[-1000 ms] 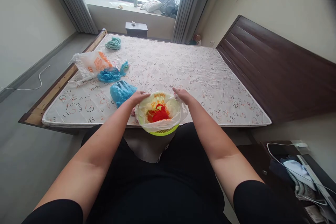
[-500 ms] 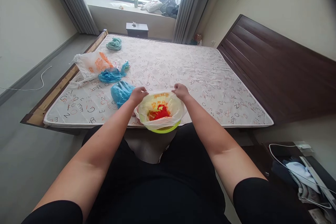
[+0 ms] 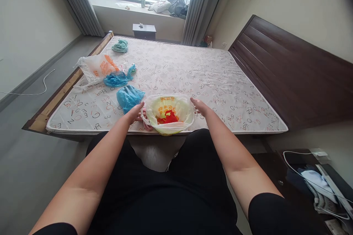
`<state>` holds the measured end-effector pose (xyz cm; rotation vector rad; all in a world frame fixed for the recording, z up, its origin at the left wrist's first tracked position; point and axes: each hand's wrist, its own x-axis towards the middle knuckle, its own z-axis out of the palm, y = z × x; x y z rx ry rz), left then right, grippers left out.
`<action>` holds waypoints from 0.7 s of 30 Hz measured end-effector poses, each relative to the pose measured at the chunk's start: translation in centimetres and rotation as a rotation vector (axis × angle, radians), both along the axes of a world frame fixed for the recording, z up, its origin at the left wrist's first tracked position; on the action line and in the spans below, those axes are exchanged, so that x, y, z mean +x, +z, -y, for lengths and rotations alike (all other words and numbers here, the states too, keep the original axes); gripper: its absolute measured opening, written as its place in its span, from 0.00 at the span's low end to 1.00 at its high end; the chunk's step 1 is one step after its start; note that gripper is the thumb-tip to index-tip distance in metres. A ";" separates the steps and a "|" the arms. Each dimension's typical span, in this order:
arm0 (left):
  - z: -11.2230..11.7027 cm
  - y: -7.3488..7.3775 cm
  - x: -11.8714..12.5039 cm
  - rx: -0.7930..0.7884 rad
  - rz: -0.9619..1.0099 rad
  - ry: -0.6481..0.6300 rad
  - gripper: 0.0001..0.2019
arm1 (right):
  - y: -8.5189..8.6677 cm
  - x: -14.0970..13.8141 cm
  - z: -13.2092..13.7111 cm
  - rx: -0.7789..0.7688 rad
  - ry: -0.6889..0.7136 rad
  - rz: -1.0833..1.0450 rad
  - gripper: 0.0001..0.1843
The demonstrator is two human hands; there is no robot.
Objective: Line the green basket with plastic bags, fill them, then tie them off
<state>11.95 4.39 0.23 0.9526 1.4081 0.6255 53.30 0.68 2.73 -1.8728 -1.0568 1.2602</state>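
Left hand: fingers low against the left edge of a printed plastic bag; grip cannot be told.
Right hand: fingertips at the bag's right rim, set wide from the left hand; grip cannot be told.
Bag position: open, between the hands, at the near edge of a lettered mattress.
Bag contents: something red, kind unclear.
Below bag: green container, a sliver showing.
Beside left hand: bunched blue plastic bag.
Farther out: second blue bag, touching a white-and-orange bag.
Far end: teal cloth.
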 end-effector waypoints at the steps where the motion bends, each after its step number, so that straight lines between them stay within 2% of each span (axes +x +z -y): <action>1: 1.0 -0.4 -0.6 -0.133 0.075 -0.055 0.35 | -0.4 0.3 0.8 -0.076 -0.016 -0.114 0.27; 4: 3.8 -0.9 -1.9 -0.379 0.281 -0.219 0.33 | -1.7 0.5 3.4 -0.221 -0.006 -0.418 0.23; 6: 5.1 -0.8 -2.1 -0.402 0.373 -0.266 0.28 | -2.3 0.2 4.6 -0.202 -0.001 -0.550 0.19; 7: 5.5 -0.7 -2.1 -0.372 0.401 -0.251 0.25 | -2.5 0.1 5.1 -0.166 -0.011 -0.589 0.17; 9: 5.8 -0.6 -2.2 -0.246 0.422 -0.130 0.20 | -2.4 0.1 5.7 -0.080 -0.062 -0.619 0.14; 12: 5.5 -0.5 -2.8 -0.014 0.360 0.185 0.10 | -1.9 0.9 5.8 0.030 -0.219 -0.547 0.14; 15: 5.4 -0.3 -3.4 0.143 0.305 0.428 0.08 | -1.2 2.3 5.7 0.161 -0.384 -0.437 0.18; 18: 5.7 0.6 -3.2 0.214 0.354 0.443 0.08 | -0.2 3.0 6.0 0.279 -0.407 -0.453 0.21; 21: 5.8 2.4 -2.3 0.302 0.381 0.364 0.12 | 1.1 2.7 6.9 0.321 -0.293 -0.546 0.20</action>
